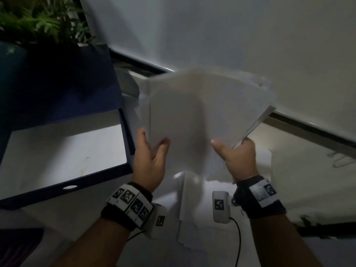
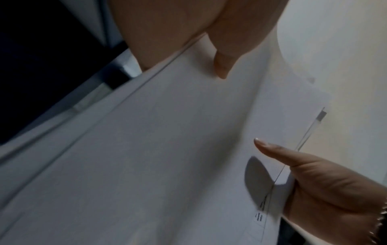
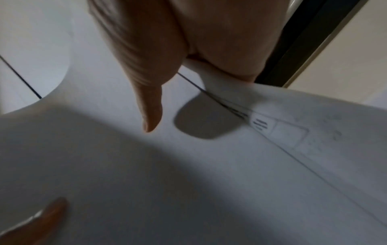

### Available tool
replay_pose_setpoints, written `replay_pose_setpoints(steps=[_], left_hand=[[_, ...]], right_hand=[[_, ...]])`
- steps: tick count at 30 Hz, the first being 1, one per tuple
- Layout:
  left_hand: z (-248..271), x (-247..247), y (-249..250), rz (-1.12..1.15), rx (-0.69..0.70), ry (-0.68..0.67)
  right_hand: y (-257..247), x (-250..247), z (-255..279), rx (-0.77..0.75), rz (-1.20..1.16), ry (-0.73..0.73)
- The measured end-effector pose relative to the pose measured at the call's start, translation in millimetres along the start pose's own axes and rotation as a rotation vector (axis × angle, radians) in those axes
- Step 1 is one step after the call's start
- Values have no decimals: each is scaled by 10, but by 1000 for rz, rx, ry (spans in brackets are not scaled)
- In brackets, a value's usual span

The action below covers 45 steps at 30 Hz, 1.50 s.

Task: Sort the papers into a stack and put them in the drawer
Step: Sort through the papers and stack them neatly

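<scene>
A stack of white papers point(image 1: 202, 112) is held up off the table, bowed and blurred. My left hand point(image 1: 152, 151) grips its left edge, thumb on the front sheet and fingers behind. My right hand point(image 1: 235, 153) grips the right edge the same way. The left wrist view shows the papers point(image 2: 167, 149) with my left thumb point(image 2: 222, 66) on them and my right hand point(image 2: 314, 179) at the far edge. In the right wrist view my right thumb point(image 3: 150, 107) lies on the papers point(image 3: 209, 182). An open dark blue drawer point(image 1: 123, 122) with a white bottom sits at the left.
More loose white sheets point(image 1: 192, 218) lie on the table below my hands. A potted green plant point(image 1: 38, 22) stands at the back left behind the drawer. A paper clip point(image 1: 342, 160) lies at the right. White walls rise behind the table.
</scene>
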<state>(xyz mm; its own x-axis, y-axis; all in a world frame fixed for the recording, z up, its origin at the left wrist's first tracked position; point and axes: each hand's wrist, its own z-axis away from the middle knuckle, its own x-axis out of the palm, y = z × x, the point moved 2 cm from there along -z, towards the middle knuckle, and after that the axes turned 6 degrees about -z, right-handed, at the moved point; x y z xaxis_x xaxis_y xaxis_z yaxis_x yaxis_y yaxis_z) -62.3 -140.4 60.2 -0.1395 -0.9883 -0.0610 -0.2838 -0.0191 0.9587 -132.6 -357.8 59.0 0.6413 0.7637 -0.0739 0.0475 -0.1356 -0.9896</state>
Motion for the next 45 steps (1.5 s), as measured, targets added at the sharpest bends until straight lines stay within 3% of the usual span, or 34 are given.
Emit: replay_pose_setpoints(steps=[5,13,18,21,24,28,40,45], left_hand=[[168,54,-590,-107,-290,-68],[-43,65,-501,-273,-258,-2],[107,33,-976,-400,-516,-59],[219,37,-1180,-494,-644,-96],[274,28,-1256,-486,-738,-115],[272,-104,-1293,-489,-748,-104],[353,-438,-1428,-492,-813,-25],[369,-464,-1492,-487,-843,-33]], right_hand=[[580,88,83,255,115,-69],[723,-107,-9,252,154,-15],[1301,-655,86,517,622,143],[1640,-740,106,671,846,32],[1793,-631,81,714,1059,-88],[1767,-509,-5,743,1157,-98],[1561,-227,-52,645,810,-55],[943,-287,-115,354,782,67]])
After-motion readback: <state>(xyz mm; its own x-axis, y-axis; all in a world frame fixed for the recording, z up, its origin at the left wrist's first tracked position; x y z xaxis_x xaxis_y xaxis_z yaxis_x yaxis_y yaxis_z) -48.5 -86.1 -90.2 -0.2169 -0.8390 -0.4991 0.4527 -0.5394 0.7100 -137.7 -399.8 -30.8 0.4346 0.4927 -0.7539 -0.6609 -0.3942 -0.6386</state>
